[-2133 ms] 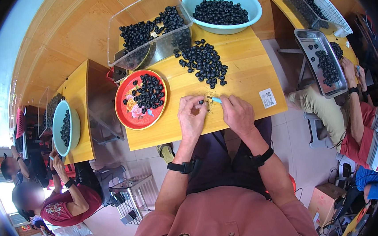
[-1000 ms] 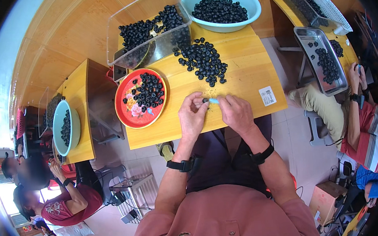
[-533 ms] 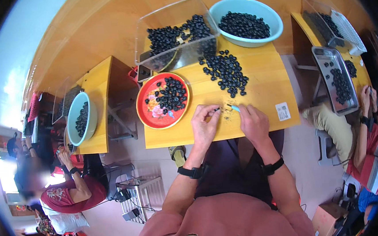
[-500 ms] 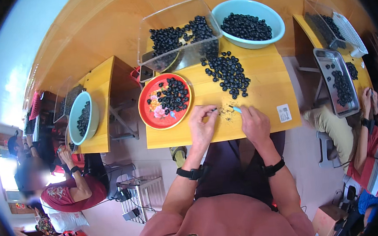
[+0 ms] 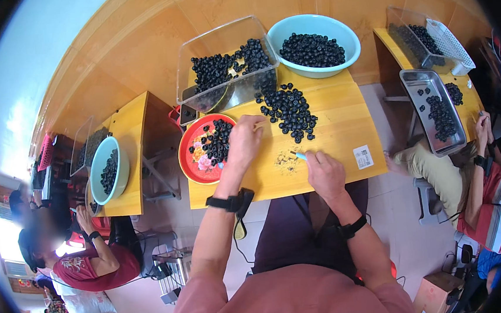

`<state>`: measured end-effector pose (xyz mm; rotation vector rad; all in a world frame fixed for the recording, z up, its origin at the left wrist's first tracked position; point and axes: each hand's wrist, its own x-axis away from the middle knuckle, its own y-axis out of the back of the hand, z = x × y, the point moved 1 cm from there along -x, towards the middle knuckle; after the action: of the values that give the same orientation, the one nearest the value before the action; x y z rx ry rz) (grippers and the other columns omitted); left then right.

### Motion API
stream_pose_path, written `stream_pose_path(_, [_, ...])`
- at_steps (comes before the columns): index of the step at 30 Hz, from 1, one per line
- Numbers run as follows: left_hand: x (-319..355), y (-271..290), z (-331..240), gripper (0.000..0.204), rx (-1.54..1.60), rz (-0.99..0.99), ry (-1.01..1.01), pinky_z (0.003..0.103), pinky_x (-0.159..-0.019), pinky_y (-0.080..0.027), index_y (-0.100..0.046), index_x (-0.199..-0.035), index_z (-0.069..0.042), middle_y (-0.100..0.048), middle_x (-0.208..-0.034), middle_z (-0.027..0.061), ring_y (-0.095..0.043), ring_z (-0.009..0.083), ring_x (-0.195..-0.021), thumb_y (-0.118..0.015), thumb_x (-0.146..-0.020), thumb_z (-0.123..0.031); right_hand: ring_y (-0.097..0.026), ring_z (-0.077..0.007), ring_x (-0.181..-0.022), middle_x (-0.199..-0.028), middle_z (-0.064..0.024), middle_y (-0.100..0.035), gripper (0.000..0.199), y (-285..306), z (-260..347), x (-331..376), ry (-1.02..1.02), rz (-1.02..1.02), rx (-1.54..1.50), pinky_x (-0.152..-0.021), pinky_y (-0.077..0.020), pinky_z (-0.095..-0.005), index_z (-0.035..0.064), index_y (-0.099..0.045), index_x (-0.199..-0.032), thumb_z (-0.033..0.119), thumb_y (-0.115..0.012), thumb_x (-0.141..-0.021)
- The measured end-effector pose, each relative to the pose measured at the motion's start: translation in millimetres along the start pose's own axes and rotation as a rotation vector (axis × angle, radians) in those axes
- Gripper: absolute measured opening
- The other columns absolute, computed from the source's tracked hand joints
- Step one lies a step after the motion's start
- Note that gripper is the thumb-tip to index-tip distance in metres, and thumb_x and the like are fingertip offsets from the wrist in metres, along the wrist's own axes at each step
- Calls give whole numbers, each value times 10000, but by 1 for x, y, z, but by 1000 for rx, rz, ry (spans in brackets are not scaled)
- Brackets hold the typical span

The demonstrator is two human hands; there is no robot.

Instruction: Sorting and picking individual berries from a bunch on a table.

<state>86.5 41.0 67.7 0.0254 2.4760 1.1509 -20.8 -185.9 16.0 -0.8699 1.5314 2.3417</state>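
Observation:
My left hand [image 5: 245, 138] hovers between the red flowered plate [image 5: 183, 157] and a loose pile of small black ring-shaped parts [image 5: 291, 111]. Its fingers are bent together, and whatever they may hold is hidden. In my right hand [image 5: 326, 173], closed near the table's front edge, is a slim tool with a light blue handle [image 5: 301, 156]; its dark tip points left. Dark crumbs or shavings [image 5: 286, 164] lie scattered on the yellow table [image 5: 342, 126] by the tip. More black parts [image 5: 219, 141] rest on the plate, partly behind my left hand.
A clear plastic bin [image 5: 223, 34] and a light blue basin [image 5: 350, 43], both holding black parts, stand at the back. A white label [image 5: 363, 157] is stuck at the table's right. Co-workers sit at tables on both sides, with another basin [image 5: 123, 172] and a metal tray [image 5: 460, 137].
My left hand has moved away from the tool tip, up and left toward the plate and pile. The black piece it pinched is no longer visible. My right hand still holds the tool.

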Motion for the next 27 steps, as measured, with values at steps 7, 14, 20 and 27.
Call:
stream_pose_path(7, [-21,-47,6,278,-148,34,110,480,-838,-578,-731,-1083,0,-712,-1066,229,-718,404,-920,-792,-856,-149,-672,-251,-723,-770,-68,-581,151,0,1,-1,11,-5,-38,-620,-551,-400,76,-705,-1014,79,-662,-870])
stream_pose_path(14, [-13,-41,-3,293,-126,54,110,447,-823,-588,-727,-1088,13,-744,-989,213,-738,370,-880,-798,-853,-147,-673,-249,-718,-774,-66,-584,143,3,2,0,-13,5,-22,-613,-554,-396,72,-706,-1006,71,-665,-869])
stream_pose_path(20, [38,-30,-33,214,425,-22,368,325,-768,-583,-720,-1103,14,-776,-1012,125,-753,187,-856,-748,-895,-29,-663,-249,-705,-773,-70,-574,142,0,0,1,-4,3,-14,-600,-546,-393,69,-696,-1005,72,-664,-867])
stream_pose_path(27, [94,-55,-39,200,573,-94,359,270,-787,-546,-745,-1089,11,-663,-1039,66,-645,121,-854,-782,-892,9,-662,-247,-723,-784,-71,-579,161,1,3,-1,-11,27,-9,-617,-547,-392,62,-688,-1018,68,-668,-859])
